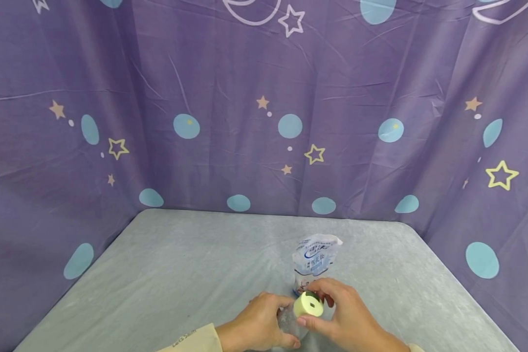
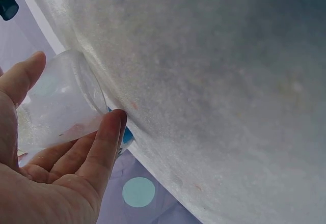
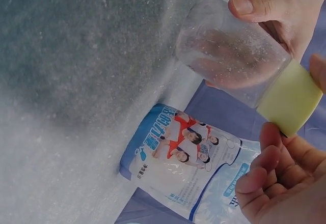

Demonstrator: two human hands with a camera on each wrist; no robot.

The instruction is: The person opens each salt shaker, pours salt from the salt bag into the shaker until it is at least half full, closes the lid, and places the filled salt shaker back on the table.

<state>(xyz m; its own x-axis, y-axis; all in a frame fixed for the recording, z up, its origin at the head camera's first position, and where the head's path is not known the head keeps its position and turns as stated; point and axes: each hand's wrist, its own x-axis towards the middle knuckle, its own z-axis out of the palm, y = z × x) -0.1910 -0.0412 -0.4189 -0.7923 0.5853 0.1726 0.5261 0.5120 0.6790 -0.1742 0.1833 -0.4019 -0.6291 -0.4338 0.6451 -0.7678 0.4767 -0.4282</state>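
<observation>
Subject item: a clear bottle [image 3: 229,56] with a pale yellow cap [image 3: 290,99], found just short of 6 o'clock in the head view, held between both hands. Whether its base touches the grey table [image 1: 193,264] cannot be established.

Left hand [image 1: 261,322], at about 8 o'clock from the cap: partly closed, thumb on one side of the bottle and fingers on the other, gripping its body. Right hand [image 1: 341,313], at about 3 o'clock from the cap: thumb and fingertips bent in, pinching the cap by its edges, palm clear of it.

A white and blue bag [image 1: 314,259] stands upright on the table at 12 o'clock from the cap, close behind the right hand's fingers. Whether its top is open cannot be determined.

Risks, in this inspector's judgement: the bottle could turn in the left hand if the cap were twisted hard, its wall being smooth. The cap could slip or seat crooked if pulled sideways, as only fingertips bear on it; its seating cannot be confirmed. A backward knock from the right hand could topple the bag toward 12 o'clock. Pale specks on the bottle wall, if loose grit, could further weaken the grip
</observation>
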